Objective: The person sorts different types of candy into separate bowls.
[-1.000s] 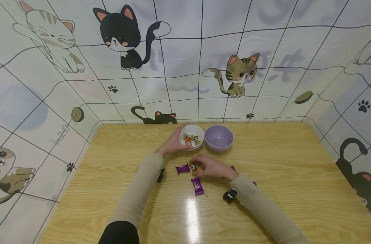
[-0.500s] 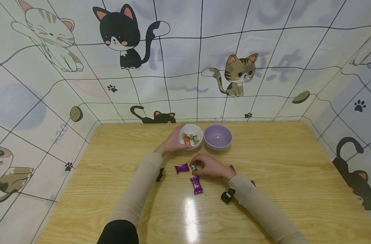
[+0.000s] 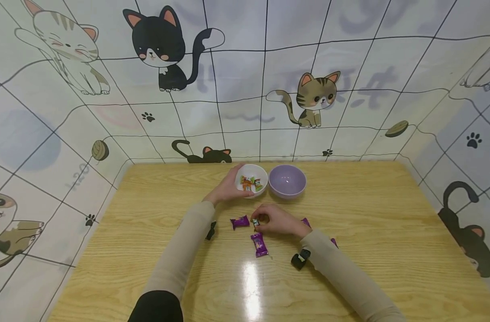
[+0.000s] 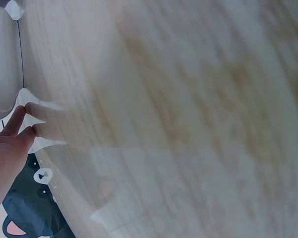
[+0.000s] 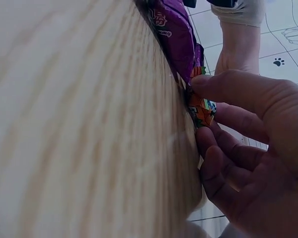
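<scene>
My left hand [image 3: 229,187] holds the white bowl [image 3: 254,170] from its left side, thumb across the near side and fingers round the back. Inside the bowl lie several small candies [image 3: 247,182] in orange and green wrappers. The bowl's outer wall [image 4: 4,59] fills the upper left of the left wrist view. In front of it, my right hand [image 3: 282,221] pinches another small wrapped candy [image 5: 201,112], orange and green, low at the tabletop. Right beside those fingertips are two purple-wrapped candies, one to the left [image 3: 240,222] and one nearer me [image 3: 259,245].
A purple bowl [image 3: 287,179] stands against the white bowl's right side. More purple-wrapped candies [image 3: 306,222] show partly behind the right wrist and forearm [image 3: 337,273]. The wooden table [image 3: 369,201] ends at a cat-print backdrop [image 3: 245,89].
The fingers of my right hand have closed in on the small candy, which shows less between them and looks turned. The left hand stays on the white bowl.
</scene>
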The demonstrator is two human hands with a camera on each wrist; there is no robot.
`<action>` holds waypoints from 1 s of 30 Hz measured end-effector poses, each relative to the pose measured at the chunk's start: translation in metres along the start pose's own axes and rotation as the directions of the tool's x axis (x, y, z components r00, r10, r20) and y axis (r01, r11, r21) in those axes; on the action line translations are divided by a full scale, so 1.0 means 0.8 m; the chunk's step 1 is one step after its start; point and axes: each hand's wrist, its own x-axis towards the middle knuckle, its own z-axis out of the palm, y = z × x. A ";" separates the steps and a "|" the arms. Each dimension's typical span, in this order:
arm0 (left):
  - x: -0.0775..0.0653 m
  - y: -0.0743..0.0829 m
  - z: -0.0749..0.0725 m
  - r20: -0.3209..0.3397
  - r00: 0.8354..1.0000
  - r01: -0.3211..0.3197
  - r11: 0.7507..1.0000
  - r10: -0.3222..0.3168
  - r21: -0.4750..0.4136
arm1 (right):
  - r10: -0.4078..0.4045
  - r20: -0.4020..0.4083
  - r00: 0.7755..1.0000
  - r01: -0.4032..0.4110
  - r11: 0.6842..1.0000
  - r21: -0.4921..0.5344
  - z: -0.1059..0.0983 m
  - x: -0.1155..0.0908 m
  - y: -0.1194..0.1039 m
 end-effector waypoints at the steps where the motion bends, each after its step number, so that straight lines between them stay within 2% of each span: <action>1: 0.000 0.000 0.000 0.001 1.000 0.000 1.000 0.000 -0.001 | 0.001 0.001 1.000 -0.001 1.000 0.000 0.000 0.000 0.000; 11: 0.001 -0.002 0.001 -0.007 1.000 -0.016 1.000 0.016 -0.012 | -0.002 -0.006 1.000 0.002 1.000 0.023 0.002 -0.002 -0.001; 26: -0.001 0.002 0.000 -0.005 1.000 0.017 1.000 -0.017 -0.010 | 0.020 -0.047 0.999 -0.008 0.974 0.228 -0.001 -0.010 0.002; 30: 0.000 0.000 0.001 -0.002 1.000 0.014 1.000 -0.014 -0.009 | 0.032 -0.080 0.996 -0.012 0.973 0.232 -0.006 -0.014 0.005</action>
